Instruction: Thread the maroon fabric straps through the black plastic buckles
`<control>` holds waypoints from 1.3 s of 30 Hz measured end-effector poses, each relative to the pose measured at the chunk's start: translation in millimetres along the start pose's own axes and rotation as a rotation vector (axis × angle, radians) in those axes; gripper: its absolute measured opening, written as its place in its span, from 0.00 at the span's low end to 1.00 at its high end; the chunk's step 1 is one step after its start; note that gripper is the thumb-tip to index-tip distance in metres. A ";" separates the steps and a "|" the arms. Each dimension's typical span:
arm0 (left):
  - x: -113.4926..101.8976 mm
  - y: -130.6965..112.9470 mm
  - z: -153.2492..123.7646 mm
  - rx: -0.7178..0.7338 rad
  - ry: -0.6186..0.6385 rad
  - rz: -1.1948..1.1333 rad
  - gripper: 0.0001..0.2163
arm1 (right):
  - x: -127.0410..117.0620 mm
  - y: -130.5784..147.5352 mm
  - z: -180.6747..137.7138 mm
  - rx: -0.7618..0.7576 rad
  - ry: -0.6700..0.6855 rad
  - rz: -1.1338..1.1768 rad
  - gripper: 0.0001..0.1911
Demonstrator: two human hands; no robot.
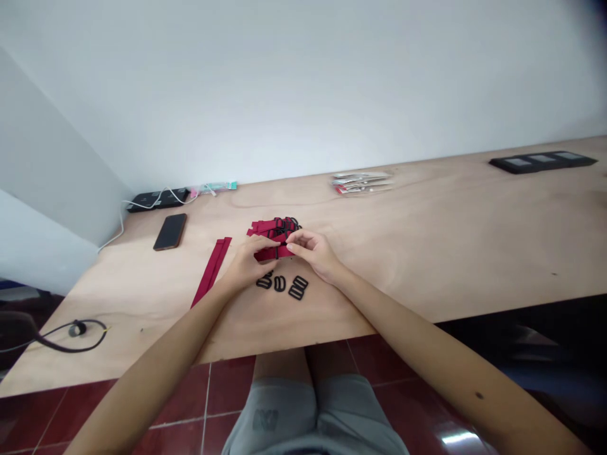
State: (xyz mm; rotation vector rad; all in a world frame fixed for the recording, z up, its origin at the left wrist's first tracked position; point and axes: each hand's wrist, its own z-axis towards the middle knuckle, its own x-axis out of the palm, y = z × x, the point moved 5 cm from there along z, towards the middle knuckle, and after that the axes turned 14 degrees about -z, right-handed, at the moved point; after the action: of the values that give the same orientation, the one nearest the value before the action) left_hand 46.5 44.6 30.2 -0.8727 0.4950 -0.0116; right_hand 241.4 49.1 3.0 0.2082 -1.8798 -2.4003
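Note:
My left hand (249, 259) and my right hand (315, 251) meet over the wooden table (427, 253), both pinching a folded red strap (272, 253) with a black buckle on it. Just behind them lies a pile of red straps fitted with black buckles (277, 226). Loose black plastic slider buckles (289, 285) lie on the table right below my hands. A pair of long flat red straps (212, 270) stretches out to the left of my left hand.
A black phone (171, 231) lies at the left. Behind it sit a black power strip with white cables (156, 200) and a teal item. Packets (363, 182) lie at the back, a black tray (543, 162) far right, a black cable (71, 332) near left.

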 end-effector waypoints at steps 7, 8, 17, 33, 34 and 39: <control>-1.1 -11.6 2.1 0.048 -0.031 0.068 0.17 | 4.7 -0.2 -2.1 0.005 0.072 0.111 0.15; -0.7 -13.4 2.0 0.054 -0.021 0.077 0.18 | 5.5 -1.1 -1.9 0.003 0.077 0.122 0.16; 13.6 -34.6 -6.7 0.271 0.044 0.200 0.14 | 12.0 -9.2 -3.3 0.041 0.208 0.151 0.30; 4.5 -42.4 -7.7 0.379 -0.008 0.171 0.17 | 1.4 15.2 -6.1 -0.317 0.051 -0.271 0.16; 0.8 -39.4 -6.5 0.351 -0.022 0.183 0.17 | -0.2 15.2 -6.2 -0.329 0.025 -0.308 0.15; -10.3 -14.1 -2.6 0.131 0.068 0.207 0.20 | -0.2 10.1 -4.8 -0.274 0.022 -0.413 0.14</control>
State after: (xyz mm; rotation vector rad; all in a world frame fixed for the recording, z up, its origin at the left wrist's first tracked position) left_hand 38.9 35.7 43.4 -0.6917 0.6400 0.1150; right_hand 242.2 42.1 11.7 0.6542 -1.5980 -2.8685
